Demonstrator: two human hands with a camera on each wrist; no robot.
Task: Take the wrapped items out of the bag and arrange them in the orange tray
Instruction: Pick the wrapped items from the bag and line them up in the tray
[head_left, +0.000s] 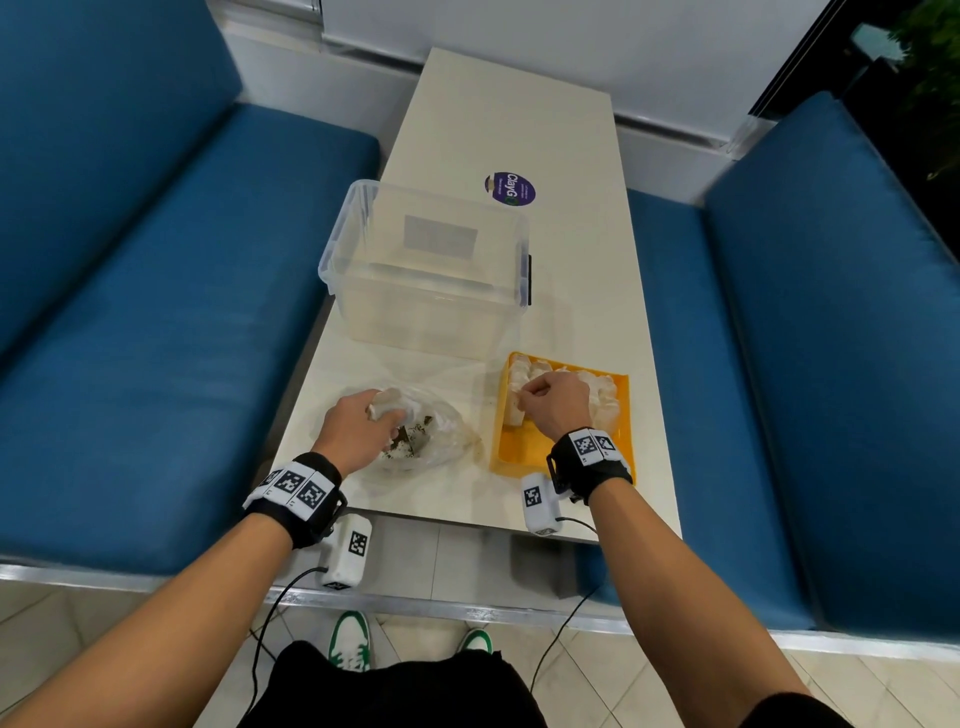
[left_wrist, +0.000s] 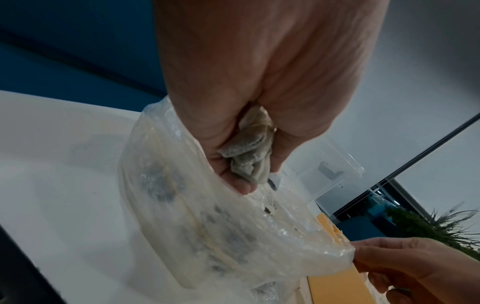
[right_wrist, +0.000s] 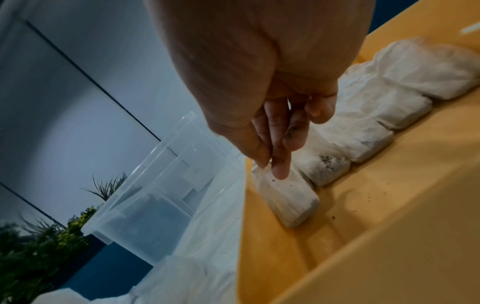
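Observation:
On the white table lies a clear plastic bag (head_left: 441, 434) with dark crumbs inside. My left hand (head_left: 387, 411) is in its mouth and grips a crumpled wrapped item (head_left: 388, 400), which the left wrist view shows between thumb and fingers (left_wrist: 246, 146), just above the bag (left_wrist: 207, 216). To the right stands the orange tray (head_left: 524, 449), with a row of white wrapped items (head_left: 605, 397) along its far side. My right hand (head_left: 522, 397) is over the tray's left end. Its thumb and forefinger (right_wrist: 270, 166) pinch the top of the end packet (right_wrist: 291, 199) of that row (right_wrist: 389, 115).
A clear plastic bin (head_left: 426, 270) stands just behind the bag and tray. Beyond it a purple round sticker (head_left: 510, 188) lies on the table (head_left: 519, 119). Blue benches (head_left: 156, 338) flank the table on both sides. The tray's near half (right_wrist: 389, 216) is bare apart from dark specks.

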